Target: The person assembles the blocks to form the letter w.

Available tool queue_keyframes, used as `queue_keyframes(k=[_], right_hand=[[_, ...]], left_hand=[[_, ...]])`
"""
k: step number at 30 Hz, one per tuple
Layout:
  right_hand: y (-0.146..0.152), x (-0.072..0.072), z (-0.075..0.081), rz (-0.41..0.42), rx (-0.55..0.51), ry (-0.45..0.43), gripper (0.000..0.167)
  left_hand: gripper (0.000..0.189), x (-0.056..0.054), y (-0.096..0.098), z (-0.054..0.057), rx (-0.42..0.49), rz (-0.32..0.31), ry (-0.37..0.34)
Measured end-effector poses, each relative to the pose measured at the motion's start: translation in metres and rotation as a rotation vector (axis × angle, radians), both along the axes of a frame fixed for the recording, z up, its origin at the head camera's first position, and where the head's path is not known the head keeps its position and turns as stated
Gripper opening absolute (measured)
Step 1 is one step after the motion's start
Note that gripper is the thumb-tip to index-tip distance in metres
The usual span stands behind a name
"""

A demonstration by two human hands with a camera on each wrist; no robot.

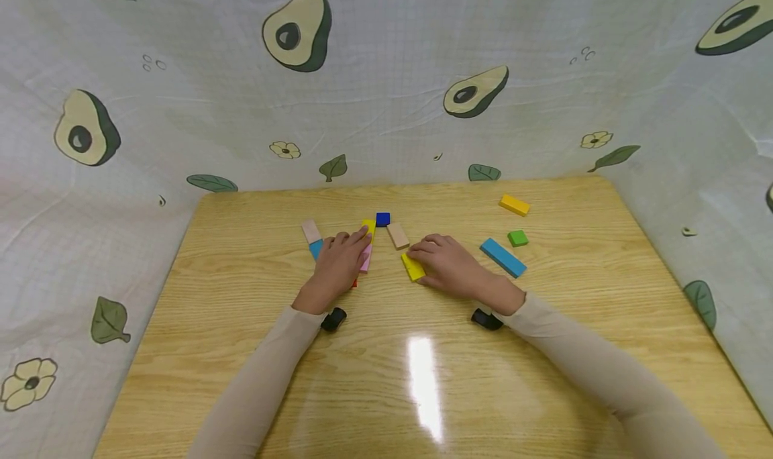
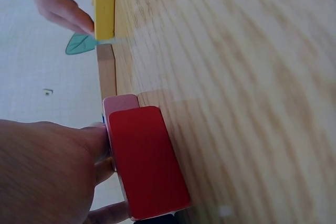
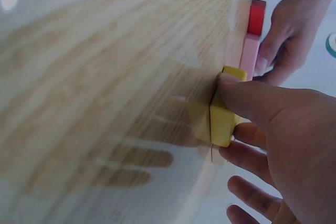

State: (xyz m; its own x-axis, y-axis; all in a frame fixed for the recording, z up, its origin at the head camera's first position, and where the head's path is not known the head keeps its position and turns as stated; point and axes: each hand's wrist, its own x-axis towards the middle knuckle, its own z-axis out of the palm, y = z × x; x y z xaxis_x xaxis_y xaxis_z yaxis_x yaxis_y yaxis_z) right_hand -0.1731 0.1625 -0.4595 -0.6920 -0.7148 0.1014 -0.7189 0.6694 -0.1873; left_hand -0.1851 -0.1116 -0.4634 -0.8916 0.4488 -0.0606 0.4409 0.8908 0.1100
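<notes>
In the head view my left hand (image 1: 341, 261) lies over a row of blocks, thumb and fingers about the pink block (image 1: 366, 259). A yellow block (image 1: 369, 227) sits at the far end of this row, and a red block (image 2: 149, 161) at the near end. Part of a blue block (image 1: 316, 249) shows beside the hand, with a pale block (image 1: 311, 231) beyond it. My right hand (image 1: 449, 266) pinches another yellow block (image 3: 223, 121) between thumb and fingers, low over the table. Between the hands lies a light wooden block (image 1: 397, 236).
A dark blue cube (image 1: 383, 219) stands at the far end of the row. On the right lie a long blue block (image 1: 504, 257), a green block (image 1: 517, 238) and an orange-yellow block (image 1: 514, 205). A patterned cloth (image 1: 386, 137) hangs behind the wooden table (image 1: 241, 351).
</notes>
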Motion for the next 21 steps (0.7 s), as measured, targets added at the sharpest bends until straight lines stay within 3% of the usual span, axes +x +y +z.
queue_keyframes(k=[6, 21], right_hand=[[-0.0035, 0.0007, -0.0001, -0.004, -0.01, 0.024, 0.052], [-0.0095, 0.0008, -0.0016, -0.06, 0.001, 0.02, 0.049]], left_hand=[[0.048, 0.0001, -0.0007, -0.0009, -0.001, -0.006, 0.022], [0.048, -0.0013, -0.0007, -0.0021, 0.011, 0.003, -0.007]])
